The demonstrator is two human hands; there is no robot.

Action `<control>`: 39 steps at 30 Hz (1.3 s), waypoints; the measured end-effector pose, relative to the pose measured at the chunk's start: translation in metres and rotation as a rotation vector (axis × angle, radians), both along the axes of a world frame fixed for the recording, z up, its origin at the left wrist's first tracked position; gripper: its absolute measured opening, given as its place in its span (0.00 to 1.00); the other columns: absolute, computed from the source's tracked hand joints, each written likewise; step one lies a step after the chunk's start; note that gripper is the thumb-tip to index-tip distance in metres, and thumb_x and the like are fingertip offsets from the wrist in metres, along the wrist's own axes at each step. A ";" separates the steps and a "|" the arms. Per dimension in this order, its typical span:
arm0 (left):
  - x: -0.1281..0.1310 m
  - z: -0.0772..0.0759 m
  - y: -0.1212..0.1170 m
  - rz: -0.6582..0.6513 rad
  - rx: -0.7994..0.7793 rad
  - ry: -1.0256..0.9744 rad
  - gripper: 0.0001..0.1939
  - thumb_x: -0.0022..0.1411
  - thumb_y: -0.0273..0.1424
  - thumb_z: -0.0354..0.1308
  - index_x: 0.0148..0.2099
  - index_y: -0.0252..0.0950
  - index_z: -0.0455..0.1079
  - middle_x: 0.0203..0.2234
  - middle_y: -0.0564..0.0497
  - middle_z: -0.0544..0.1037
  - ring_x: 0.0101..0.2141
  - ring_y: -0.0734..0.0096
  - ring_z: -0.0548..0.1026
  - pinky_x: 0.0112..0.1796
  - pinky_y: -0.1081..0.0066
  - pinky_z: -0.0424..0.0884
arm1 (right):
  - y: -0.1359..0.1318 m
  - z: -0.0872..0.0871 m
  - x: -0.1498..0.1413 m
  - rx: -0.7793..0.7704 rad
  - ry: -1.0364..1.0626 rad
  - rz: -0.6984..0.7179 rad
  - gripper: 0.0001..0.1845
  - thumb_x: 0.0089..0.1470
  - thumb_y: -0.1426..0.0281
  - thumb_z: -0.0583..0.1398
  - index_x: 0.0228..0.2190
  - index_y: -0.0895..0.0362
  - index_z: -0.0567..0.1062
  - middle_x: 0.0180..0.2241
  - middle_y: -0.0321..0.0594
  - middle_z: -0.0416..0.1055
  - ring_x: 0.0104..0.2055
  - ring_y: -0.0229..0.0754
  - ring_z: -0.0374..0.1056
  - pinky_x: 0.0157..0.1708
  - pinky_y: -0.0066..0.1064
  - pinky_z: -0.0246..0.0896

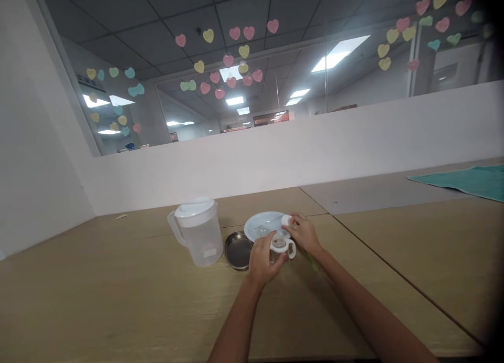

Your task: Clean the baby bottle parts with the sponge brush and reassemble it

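Note:
My left hand [264, 258] is wrapped round a small clear jar [279, 242] with a white collar and a white loop handle. The jar stands upright on the table, its round mouth uncovered. Just behind it, my right hand [304, 233] pinches a white lid [286, 221]. From the lid a thin clear stem points left over a pale blue plate [252, 222]. Part of a shallow dark metal pan [238, 251] shows left of my left hand. Something green [313, 263] lies partly hidden beneath my right wrist.
A translucent pitcher [205, 239] with a white lid stands left of the pan. At the far right lies a teal cloth [468, 182] on a grey section of the tabletop [118, 295]. A white wall [236, 163] with a window bounds the back.

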State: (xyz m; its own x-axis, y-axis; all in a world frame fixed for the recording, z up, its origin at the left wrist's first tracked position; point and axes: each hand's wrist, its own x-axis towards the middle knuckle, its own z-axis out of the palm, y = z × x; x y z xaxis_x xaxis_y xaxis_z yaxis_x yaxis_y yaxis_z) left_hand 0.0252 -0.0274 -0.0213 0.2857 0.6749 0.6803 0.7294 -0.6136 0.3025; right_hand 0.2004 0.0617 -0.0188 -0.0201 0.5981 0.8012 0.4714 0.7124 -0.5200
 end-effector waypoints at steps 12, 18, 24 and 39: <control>0.001 0.000 0.000 0.009 0.002 0.011 0.29 0.59 0.41 0.53 0.60 0.36 0.56 0.46 0.43 0.72 0.47 0.59 0.69 0.49 0.58 0.63 | -0.001 -0.005 -0.002 0.017 -0.203 -0.015 0.12 0.52 0.72 0.52 0.40 0.55 0.69 0.40 0.46 0.67 0.45 0.49 0.63 0.46 0.41 0.59; 0.001 0.001 0.000 0.006 0.003 0.018 0.29 0.59 0.42 0.53 0.59 0.36 0.57 0.47 0.42 0.71 0.48 0.58 0.68 0.50 0.57 0.63 | -0.002 -0.007 -0.005 0.046 -0.262 -0.127 0.17 0.54 0.73 0.51 0.45 0.55 0.71 0.51 0.49 0.60 0.50 0.50 0.61 0.46 0.42 0.60; 0.002 0.001 0.000 0.026 0.001 0.008 0.30 0.58 0.41 0.54 0.59 0.36 0.56 0.47 0.43 0.72 0.48 0.58 0.69 0.49 0.58 0.64 | -0.006 -0.002 -0.002 0.045 -0.435 -0.177 0.27 0.52 0.78 0.48 0.54 0.57 0.65 0.43 0.49 0.69 0.45 0.51 0.63 0.46 0.41 0.58; -0.002 0.002 0.000 0.026 0.001 0.010 0.35 0.55 0.45 0.56 0.61 0.37 0.54 0.47 0.43 0.72 0.46 0.58 0.70 0.48 0.58 0.64 | 0.000 -0.009 -0.002 -0.045 -0.337 -0.089 0.08 0.54 0.66 0.56 0.36 0.55 0.70 0.37 0.43 0.70 0.38 0.47 0.67 0.38 0.36 0.58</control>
State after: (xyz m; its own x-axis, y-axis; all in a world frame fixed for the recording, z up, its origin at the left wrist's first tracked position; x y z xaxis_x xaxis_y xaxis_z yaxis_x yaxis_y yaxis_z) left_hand 0.0234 -0.0273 -0.0196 0.2747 0.6818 0.6780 0.7481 -0.5946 0.2948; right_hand 0.1989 0.0615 -0.0282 -0.2247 0.6437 0.7316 0.6810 0.6407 -0.3545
